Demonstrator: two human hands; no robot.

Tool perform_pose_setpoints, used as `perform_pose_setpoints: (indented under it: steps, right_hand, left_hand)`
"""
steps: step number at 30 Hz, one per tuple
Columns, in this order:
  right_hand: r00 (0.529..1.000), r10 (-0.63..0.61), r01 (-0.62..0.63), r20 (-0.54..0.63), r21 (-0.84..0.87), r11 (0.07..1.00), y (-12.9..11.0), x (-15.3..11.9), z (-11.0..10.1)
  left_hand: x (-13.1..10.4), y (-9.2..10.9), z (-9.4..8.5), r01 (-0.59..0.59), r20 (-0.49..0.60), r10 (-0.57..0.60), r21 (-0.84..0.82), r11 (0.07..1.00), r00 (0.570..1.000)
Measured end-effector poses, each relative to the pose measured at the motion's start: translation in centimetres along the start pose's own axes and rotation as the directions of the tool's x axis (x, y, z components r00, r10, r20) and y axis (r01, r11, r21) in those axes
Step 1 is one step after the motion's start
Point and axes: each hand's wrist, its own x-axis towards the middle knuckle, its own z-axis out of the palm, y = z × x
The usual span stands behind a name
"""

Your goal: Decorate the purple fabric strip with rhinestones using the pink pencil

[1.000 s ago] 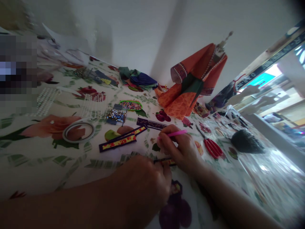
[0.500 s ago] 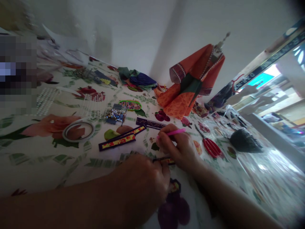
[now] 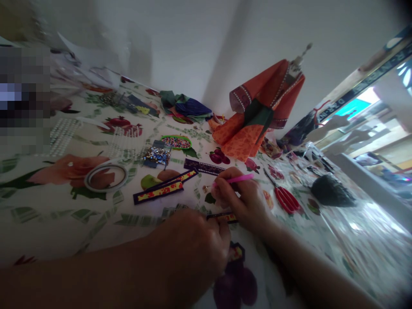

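Observation:
My right hand [image 3: 249, 201] is closed in a pinch around a slim pink pen-like stick [image 3: 241, 177], its tip slanting down to the left over the table. Just below and to the left, my left hand [image 3: 196, 249] is closed, its fingers on a narrow yellow-and-red patterned strip [image 3: 231, 217] with a dark border. Part of that strip is covered by the fingers. A similar patterned end [image 3: 236, 252] shows beneath the left hand. Beyond the hands lie patterned strips [image 3: 161, 191], one across the other, and a dark trim strip with pale dots [image 3: 206, 168].
A roll of tape [image 3: 89, 182] and strings of white beads [image 3: 62, 135] lie left. A green-rimmed dish of beads [image 3: 176, 142] sits behind loose sequins [image 3: 157, 155]. Red-handled scissors [image 3: 286, 199] lie right, near a dark bundle [image 3: 330, 189]. An orange garment on a stand [image 3: 260, 111] rises behind.
The pink stick has moved slightly to the right in my right hand. My left hand stays nearly still on the strip.

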Motion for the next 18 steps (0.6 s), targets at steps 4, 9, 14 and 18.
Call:
perform_pose_setpoints:
  steps: [4,9,14,18]
  right_hand:
    - [0.998,0.055,-0.055,0.007,0.047,0.997,-0.1,-0.1,0.0]
    - [0.990,0.138,-0.131,-0.028,0.188,0.973,-0.2,0.2,-0.4]
    - [0.973,0.223,-0.186,-0.057,0.379,0.907,0.3,0.6,-0.5]
    - [0.934,0.356,-0.297,0.034,0.628,0.719,0.9,0.9,-0.3]
  left_hand:
    - [0.1,0.0,-0.3,-0.009,-0.002,0.009,0.009,1.000,1.000]
    - [0.1,0.0,-0.4,-0.020,0.004,0.020,0.006,1.000,1.000]
    - [-0.1,0.0,0.2,0.001,0.039,0.000,-0.028,1.000,0.999]
    - [-0.1,-0.1,0.2,0.009,0.074,-0.006,-0.036,0.999,0.997]
